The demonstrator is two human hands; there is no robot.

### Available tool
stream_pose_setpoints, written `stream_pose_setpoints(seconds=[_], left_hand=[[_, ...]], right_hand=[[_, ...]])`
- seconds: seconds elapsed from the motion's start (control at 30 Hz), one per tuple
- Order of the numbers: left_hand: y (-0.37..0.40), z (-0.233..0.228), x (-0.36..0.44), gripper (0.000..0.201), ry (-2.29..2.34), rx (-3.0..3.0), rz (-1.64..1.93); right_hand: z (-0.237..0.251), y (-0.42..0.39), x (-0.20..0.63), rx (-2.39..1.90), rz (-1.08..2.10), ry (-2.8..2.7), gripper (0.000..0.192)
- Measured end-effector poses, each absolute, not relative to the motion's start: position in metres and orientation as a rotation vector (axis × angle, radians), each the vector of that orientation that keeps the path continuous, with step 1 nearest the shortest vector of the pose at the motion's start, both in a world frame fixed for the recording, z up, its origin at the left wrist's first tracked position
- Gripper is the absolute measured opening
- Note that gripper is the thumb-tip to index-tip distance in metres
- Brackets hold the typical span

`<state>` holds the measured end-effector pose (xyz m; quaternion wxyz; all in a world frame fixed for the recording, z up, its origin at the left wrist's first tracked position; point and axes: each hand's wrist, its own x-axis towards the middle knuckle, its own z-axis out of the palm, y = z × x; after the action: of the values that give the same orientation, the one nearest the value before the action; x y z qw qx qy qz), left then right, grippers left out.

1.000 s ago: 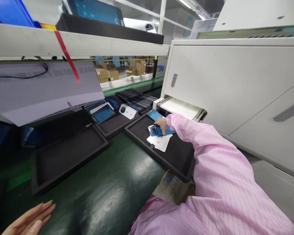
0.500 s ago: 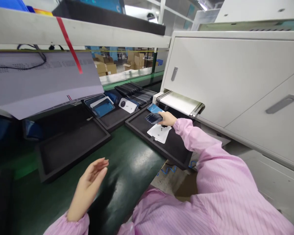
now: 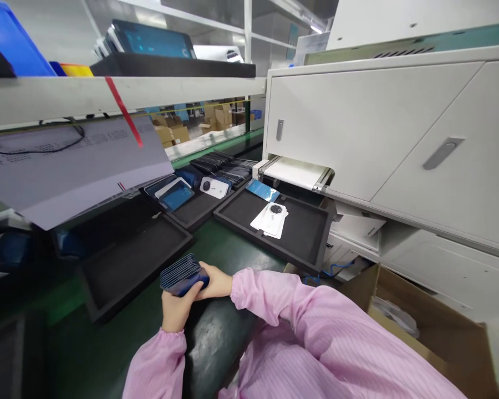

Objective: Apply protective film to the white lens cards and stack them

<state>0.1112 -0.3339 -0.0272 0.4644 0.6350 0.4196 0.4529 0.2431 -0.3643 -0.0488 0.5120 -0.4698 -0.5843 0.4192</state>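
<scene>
A stack of dark blue phone back panels (image 3: 183,274) is gripped between both my hands, low over the green work surface. My left hand (image 3: 178,307) closes on its near side, thumb along the edge. Around the right end wrap the fingers of my right hand (image 3: 214,281). To the right, a black foam tray (image 3: 303,233) holds a few white phone back panels (image 3: 271,220), one with a round dark camera ring, and a blue panel (image 3: 263,190). Another black tray (image 3: 137,255) lies left of my hands, its visible floor bare.
Behind, a further black tray (image 3: 199,208) carries blue and white panels and rows of dark ones. A short conveyor belt (image 3: 297,173) juts from a white cabinet machine (image 3: 357,122). An open cardboard box (image 3: 453,332) stands low at right. A shelf beam (image 3: 170,83) crosses above.
My right hand has carried the dark stack from above the right tray toward me and left. My left hand, previously open and holding nothing, now grips the stack too. The view has shifted.
</scene>
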Motion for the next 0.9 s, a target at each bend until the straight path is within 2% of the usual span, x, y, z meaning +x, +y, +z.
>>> stream_pose_setpoints(seconds=[0.1, 0.2, 0.27, 0.4, 0.5, 0.67, 0.8, 0.9], left_hand=[[-0.336, -0.04, 0.117, 0.04, 1.12, 1.378, 1.144], [-0.337, -0.045, 0.122, 0.041, 1.121, 1.274, 1.202], [-0.337, -0.047, 0.123, 0.042, 1.107, 1.254, 1.21], [-0.338, -0.049, 0.125, 0.042, 1.125, 1.215, 1.21], [-0.337, -0.047, 0.127, 0.041, 1.105, 1.175, 1.193], [-0.327, -0.048, 0.127, 0.045, 1.085, 1.109, 1.203], [-0.32, -0.055, 0.126, 0.047, 1.059, 1.026, 1.213], [-0.316, -0.059, 0.127, 0.052, 1.048, 0.922, 1.208]], right_hand=[[-0.034, -0.359, 0.264, -1.251, 1.019, -1.619, 0.062], [0.018, -0.34, 0.32, -1.488, 1.128, -1.839, 0.049], [0.056, -0.326, 0.371, -1.986, 0.713, -1.553, 0.042], [0.101, -0.316, 0.464, -2.281, 0.328, -1.217, 0.045], [0.101, -0.321, 0.506, -2.434, 0.245, -1.045, 0.05], [0.074, -0.329, 0.533, -2.509, 0.19, -0.945, 0.048], [0.069, -0.333, 0.532, -2.41, 0.098, -1.013, 0.033], [0.085, -0.332, 0.522, -2.216, 0.082, -1.211, 0.023]])
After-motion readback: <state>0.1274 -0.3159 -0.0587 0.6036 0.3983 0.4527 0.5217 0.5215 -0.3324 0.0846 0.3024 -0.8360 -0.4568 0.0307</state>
